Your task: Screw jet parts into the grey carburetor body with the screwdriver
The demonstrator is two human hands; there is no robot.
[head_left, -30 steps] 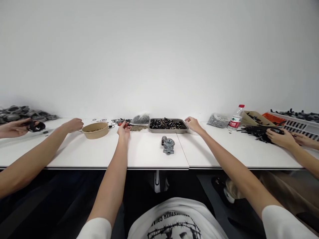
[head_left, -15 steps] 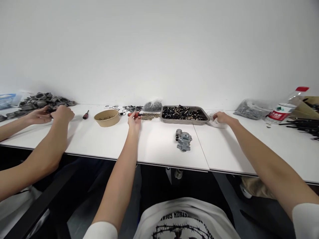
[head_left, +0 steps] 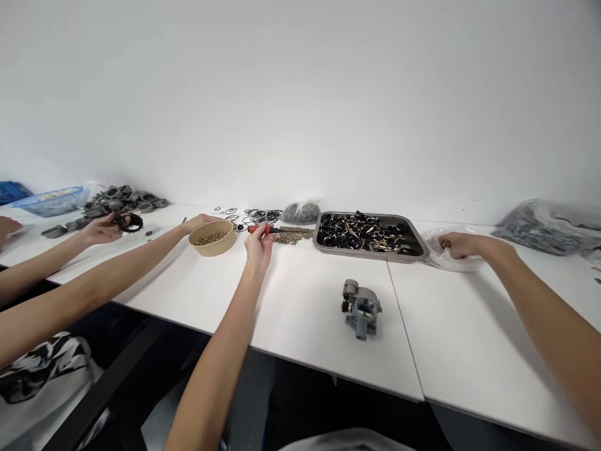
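My left hand (head_left: 259,247) is closed around a screwdriver with a red handle (head_left: 256,229), its dark shaft pointing right over a pile of small brass-coloured screws (head_left: 292,237). On the right, my right hand (head_left: 462,244) is at a clear plastic bag (head_left: 455,265), fingers curled together. What those fingers pinch, if anything, is hidden. Between my arms a grey metal carburetor (head_left: 364,310) stands on the white table. Behind it lies a metal tray (head_left: 370,252) full of black and brass-coloured small parts.
A co-worker's hand holds a black ring-shaped part (head_left: 131,222); their other hand reaches behind a tan bowl (head_left: 211,249) of screws. Black rings (head_left: 241,219) and a bag of dark parts (head_left: 301,213) lie along the wall. Grey castings (head_left: 117,200) are heaped left; a larger bag (head_left: 544,228) lies right.
The view has shifted, so the carburetor sits lower in it. My hands stay at the screwdriver and the bag. The co-worker's hands have parted, one reaching toward the bowl.
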